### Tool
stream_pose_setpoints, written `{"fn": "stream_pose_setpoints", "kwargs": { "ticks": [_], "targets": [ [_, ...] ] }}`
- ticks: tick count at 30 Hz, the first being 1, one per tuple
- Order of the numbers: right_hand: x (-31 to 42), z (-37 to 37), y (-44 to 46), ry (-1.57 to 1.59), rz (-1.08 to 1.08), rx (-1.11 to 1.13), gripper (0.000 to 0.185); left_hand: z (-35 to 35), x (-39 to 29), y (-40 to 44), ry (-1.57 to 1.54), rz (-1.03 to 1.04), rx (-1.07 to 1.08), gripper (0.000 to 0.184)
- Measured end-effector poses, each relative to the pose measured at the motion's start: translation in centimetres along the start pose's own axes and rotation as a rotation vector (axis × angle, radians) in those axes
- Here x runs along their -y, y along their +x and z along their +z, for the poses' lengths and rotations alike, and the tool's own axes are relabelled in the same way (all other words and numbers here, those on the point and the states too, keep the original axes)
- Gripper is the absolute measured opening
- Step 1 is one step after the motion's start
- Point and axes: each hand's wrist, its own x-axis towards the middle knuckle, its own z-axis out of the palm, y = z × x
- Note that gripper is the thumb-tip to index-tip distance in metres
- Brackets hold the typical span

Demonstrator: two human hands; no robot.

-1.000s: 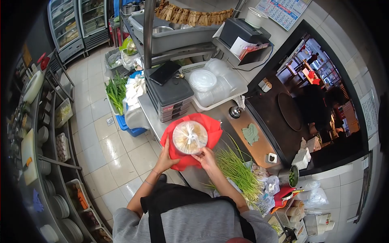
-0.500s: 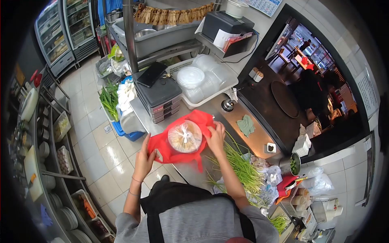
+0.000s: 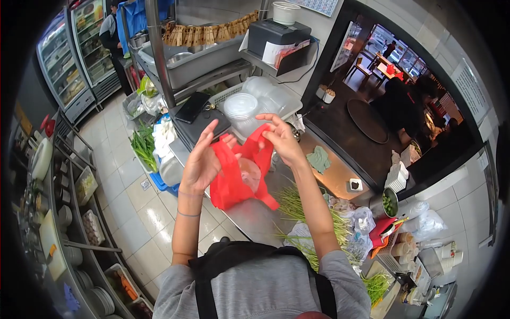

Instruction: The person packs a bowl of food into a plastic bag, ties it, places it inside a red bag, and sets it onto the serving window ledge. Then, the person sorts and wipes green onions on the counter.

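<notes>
A red cloth bag (image 3: 228, 183) stands at the edge of the metal counter, its sides raised around a round clear container (image 3: 248, 174) tied in plastic, which shows only in part. My right hand (image 3: 281, 139) pinches the upper right part of the bag between thumb and fingers. At the bag's upper left is my left hand (image 3: 204, 159), fingers spread and palm turned inward, touching the red cloth. Stacked clear lids (image 3: 240, 106) sit in a white basket just behind the bag.
Long green stalks (image 3: 295, 204) lie right of the bag. A black drawer unit (image 3: 199, 125) stands behind it, and a green cloth (image 3: 319, 159) lies on the ledge. One person (image 3: 110, 40) stands by the fridges; another (image 3: 396, 109) is beyond the pass-through window.
The bag's sides have come up around the container, which was lying on the flattened cloth. Both hands have risen, and my left hand's fingers have spread. A person has appeared by the fridges.
</notes>
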Motion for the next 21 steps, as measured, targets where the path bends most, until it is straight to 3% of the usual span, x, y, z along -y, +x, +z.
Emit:
{"fn": "stream_pose_setpoints", "kwargs": {
  "ticks": [2, 5, 7, 8, 10, 12, 15, 18, 20, 21],
  "targets": [
    [-0.3, -0.4, 0.1, -0.023, 0.095, -0.045, 0.035, -1.5, 0.1, -1.1, 0.036, -0.014, -0.024, 0.049],
    [-7.6, -6.2, 2.3, -0.217, 0.22, -0.272, 0.034, -2.0, 0.3, -3.9, 0.133, -0.007, -0.021, 0.053],
    [-19.1, -11.5, 2.9, -1.223, -0.338, -0.267, 0.037, -1.7, 0.4, -5.8, 0.151, 0.004, -0.008, 0.053],
    [-20.5, -10.6, 1.1, -1.396, -0.097, -0.204, 0.037, -1.7, 0.3, -6.5, 0.164, 0.013, 0.004, 0.053],
    [-21.6, -8.9, -0.7, -1.493, 0.182, -0.177, 0.033, -2.0, 0.2, -7.6, 0.206, 0.03, -0.023, 0.054],
    [-21.5, -7.8, -1.4, -1.369, 0.258, -0.246, 0.027, -2.2, 0.0, -8.6, 0.216, 0.022, -0.042, 0.054],
    [-21.9, -8.9, -0.5, -1.303, 0.279, -0.203, 0.017, -2.6, 0.0, -9.3, 0.252, 0.018, -0.045, 0.058],
    [-17.6, -9.0, -1.3, -1.156, 0.31, -0.333, 0.016, -2.9, -0.2, -9.8, 0.315, 0.034, -0.055, 0.061],
    [-10.8, -7.4, -3.8, -1.142, -0.008, -0.369, 0.01, -3.1, -0.2, -10.1, 0.345, 0.044, -0.058, 0.062],
    [-7.4, -6.7, -5.1, -1.078, 0.034, -0.329, 0.009, -3.2, -0.3, -10.2, 0.356, 0.043, -0.056, 0.062]
  ]
}}
